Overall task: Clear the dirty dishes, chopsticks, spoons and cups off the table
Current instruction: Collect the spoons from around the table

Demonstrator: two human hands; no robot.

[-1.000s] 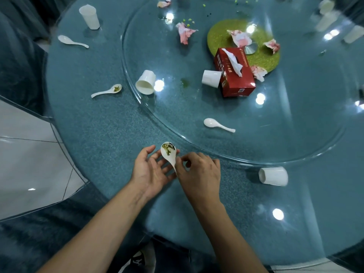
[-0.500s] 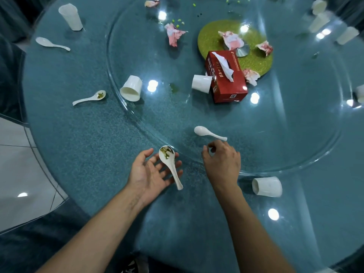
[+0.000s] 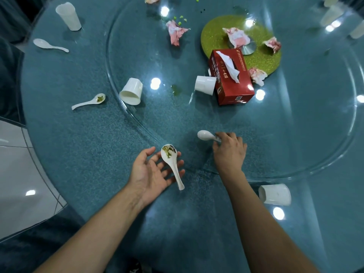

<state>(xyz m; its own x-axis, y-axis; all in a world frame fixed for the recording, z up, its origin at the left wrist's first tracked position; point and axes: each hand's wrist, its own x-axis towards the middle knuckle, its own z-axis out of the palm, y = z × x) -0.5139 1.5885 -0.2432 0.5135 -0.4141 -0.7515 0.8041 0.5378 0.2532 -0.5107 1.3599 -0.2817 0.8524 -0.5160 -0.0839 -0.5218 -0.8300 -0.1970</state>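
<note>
My left hand lies palm up over the table's near edge, and a stack of dirty white spoons rests across its straight fingers. My right hand reaches onto the glass turntable and pinches the handle of a clean white spoon. Two more white spoons lie to the left: a soiled spoon and a far spoon. White cups lie on their sides: a left cup, a cup by the tissue box and a near right cup. An upright cup stands at the far left.
A red tissue box sits mid-turntable beside a green round mat with crumpled pink napkins. More white cups stand at the far right. The round teal table ends at the left over a white tiled floor.
My right hand let go of the spoon stack in my left palm, moved right and forward onto the turntable, and took hold of the clean spoon's handle. The left hand kept still.
</note>
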